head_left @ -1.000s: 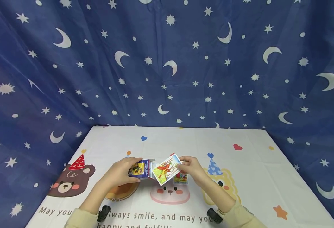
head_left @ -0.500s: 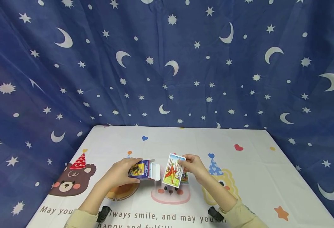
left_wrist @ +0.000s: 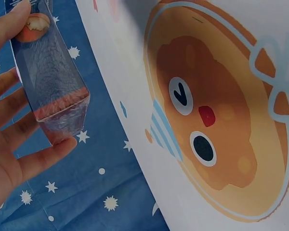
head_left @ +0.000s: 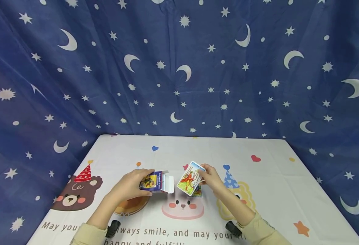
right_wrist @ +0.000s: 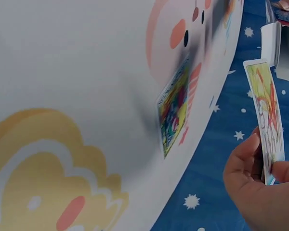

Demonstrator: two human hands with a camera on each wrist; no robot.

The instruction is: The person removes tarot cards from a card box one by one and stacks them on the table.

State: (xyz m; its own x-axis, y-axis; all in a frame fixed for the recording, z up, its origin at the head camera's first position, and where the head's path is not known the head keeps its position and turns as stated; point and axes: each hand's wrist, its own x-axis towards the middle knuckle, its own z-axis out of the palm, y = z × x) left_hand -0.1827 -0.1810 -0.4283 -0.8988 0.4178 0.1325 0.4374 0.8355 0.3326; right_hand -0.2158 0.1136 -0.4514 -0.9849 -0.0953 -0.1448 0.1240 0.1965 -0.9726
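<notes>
My left hand (head_left: 131, 184) grips a blue tarot card box (head_left: 150, 181) with its white end flap (head_left: 169, 184) standing open toward the right. In the left wrist view, fingers and thumb lie around the box (left_wrist: 48, 72), whose near end looks clear and shiny. Between thumb and fingers my right hand (head_left: 211, 178) pinches a tarot card (head_left: 189, 179), picture side up and tilted, just right of the flap. Whether it is a single card I cannot tell. Below it, partly covered in the head view, a small pile of cards (right_wrist: 174, 108) lies on the table.
A white cloth (head_left: 222, 153) with cartoon animals and lettering covers the table. Behind it and along the sides hangs a blue curtain (head_left: 154, 68) with moons and stars. A black strap piece (head_left: 113, 228) sits at each wrist.
My right hand has drawn the card from beside the box's mouth to the right and raised it slightly, turning it on the way. The left hand and box have hardly moved.
</notes>
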